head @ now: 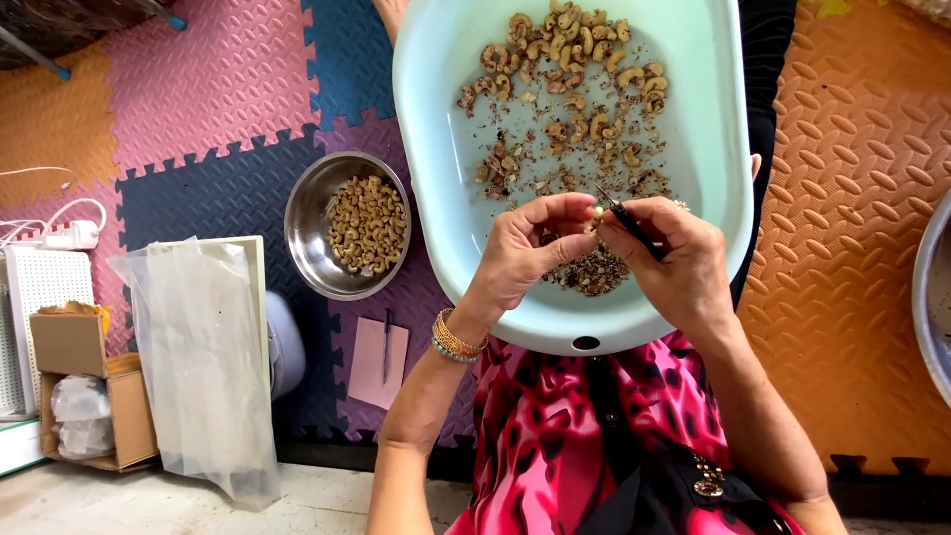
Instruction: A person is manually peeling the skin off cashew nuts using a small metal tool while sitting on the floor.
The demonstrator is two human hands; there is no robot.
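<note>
Pinched between thumb and fingers of the left hand [530,253], a single pale cashew nut [595,214] is held just above the near end of a pale blue tub [713,129], so that whatever is scraped off falls into the tub rather than onto the floor. The fingers of the right hand [679,263] are closed narrowly round a small dark-handled knife [626,220], its tip brought against the nut; both hands are kept close together, seemingly for steadiness in fine work. Directly beneath them a heap of brown skins [592,273] is seen, which fits the hands being held over that spot. Unpeeled nuts [570,50] are gathered toward the far end of the tub, apart from the skins, within reach. The tub is rested on the person's lap, over a pink and black patterned garment [555,436]. To the left, on coloured foam floor mats [198,99], a steel bowl [302,213] with lighter, cleaner-looking nuts is placed near the left hand, probably for easy dropping. Near it a pink card with a thin tool [384,347] is laid. Farther left, a clear plastic bag [198,357] and a cardboard box [84,381] are stood.
</note>
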